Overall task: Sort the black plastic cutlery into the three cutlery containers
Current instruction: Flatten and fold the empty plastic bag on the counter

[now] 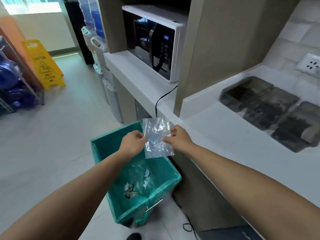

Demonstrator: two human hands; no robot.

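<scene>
- Far left, well away from the work: a yellow wet-floor sign [45, 64] stands on the tiled floor, with blue water bottles [10, 80] racked beside it.
- The left hand [133, 144] pinches the left edge of a clear plastic bag [156, 137] between thumb and curled fingers; nothing else is in that hand.
- Directly beneath both hands sits a bin with a green liner [135, 184], with scraps of paper and clear wrapping at its bottom.
- The bag hangs flat and appears empty; no cutlery shows through it.
- The right hand [178, 138] pinches the bag's right edge in the same way, fingers curled on the plastic, so the bag is stretched between the two hands above the bin.
- The white microwave [152, 44] sits in its niche beyond, taking no part.
- To the right, on the white counter [225, 135], lie the three cutlery containers [270, 111], set side by side and dark with black plastic cutlery [259, 110]; the view there is blurred, so which kind lies in which container cannot be told.
- Judged step: discarding empty packaging, a side chore of the sorting rather than the sorting itself.
- Next move, as a judgement: let go with both hands so the bag falls into the liner, then turn right to the counter and check for unsorted pieces.
</scene>
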